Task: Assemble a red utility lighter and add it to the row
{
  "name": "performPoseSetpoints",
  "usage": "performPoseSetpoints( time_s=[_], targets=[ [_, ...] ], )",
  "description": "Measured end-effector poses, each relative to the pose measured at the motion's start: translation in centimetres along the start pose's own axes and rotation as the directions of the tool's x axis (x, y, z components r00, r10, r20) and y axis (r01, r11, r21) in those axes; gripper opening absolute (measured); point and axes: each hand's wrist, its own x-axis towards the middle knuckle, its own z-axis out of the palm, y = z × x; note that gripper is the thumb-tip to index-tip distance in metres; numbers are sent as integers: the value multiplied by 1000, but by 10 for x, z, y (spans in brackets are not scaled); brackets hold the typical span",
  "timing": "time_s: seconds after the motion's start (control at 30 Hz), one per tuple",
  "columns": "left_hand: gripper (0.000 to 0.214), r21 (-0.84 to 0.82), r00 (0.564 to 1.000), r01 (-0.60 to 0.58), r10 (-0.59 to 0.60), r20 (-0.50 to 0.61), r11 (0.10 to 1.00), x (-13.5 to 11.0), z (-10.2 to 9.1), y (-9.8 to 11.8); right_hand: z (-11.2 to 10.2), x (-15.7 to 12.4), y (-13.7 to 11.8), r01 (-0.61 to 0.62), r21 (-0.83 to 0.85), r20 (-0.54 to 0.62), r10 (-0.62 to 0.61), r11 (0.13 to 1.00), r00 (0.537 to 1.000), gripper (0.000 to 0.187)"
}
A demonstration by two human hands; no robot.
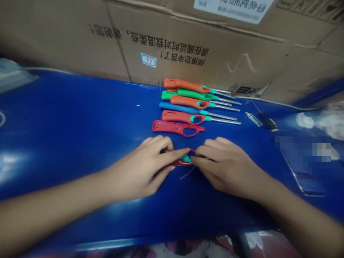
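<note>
Both my hands grip a red lighter shell half [182, 163] low over the blue table. My left hand [150, 165] is closed around its left part, with the index finger reaching toward a green trigger [186, 158] inside. At the right end, my right hand [224, 165] pinches the shell, and its fingers hide much of that end. A thin white wire [188, 172] sticks out below, between the hands. Just beyond lies a second red shell half [177, 127], with an open trigger loop.
Behind the loose shell, several long-nosed lighters [182, 116] lie in a row, metal tubes pointing right. A small clear fuel tank [254, 119] and a screwdriver [268, 122] lie right of them. A cardboard box [150, 21] stands along the far table edge. A phone-like slab [303, 172] lies at right.
</note>
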Motion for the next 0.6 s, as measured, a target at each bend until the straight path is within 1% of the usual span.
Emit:
performPoseSetpoints(
  time_s=[0.1,0.2,0.27,0.37,0.43,0.5,0.57,0.6],
  targets=[
    [45,118,998,-51,44,54,992,0,-1,1,-1,0,-4,-15,-37,26,16,999,1000,18],
    [46,208,993,-86,67,94,974,0,-2,3,-2,-1,-5,-30,-27,24,31,999,999,19],
    [46,242,991,-101,77,108,965,0,-2,3,-3,-3,-2,-35,2,14,35,999,999,21],
    [50,268,989,-113,84,119,957,0,-3,3,-6,-7,9,-42,44,-12,42,998,999,20],
    [50,273,989,-114,82,127,955,1,-3,3,-11,-10,21,-78,26,-73,80,997,994,19],
    [49,269,988,-113,80,131,957,2,-3,3,-16,-13,35,-151,-11,-166,147,989,975,17],
    [48,256,988,-111,80,128,960,2,-4,4,-21,-18,51,-263,-27,-279,246,964,928,16],
    [48,250,989,-110,81,125,962,2,-4,4,-22,-21,61,-338,-26,-339,310,941,888,16]
  ],
)
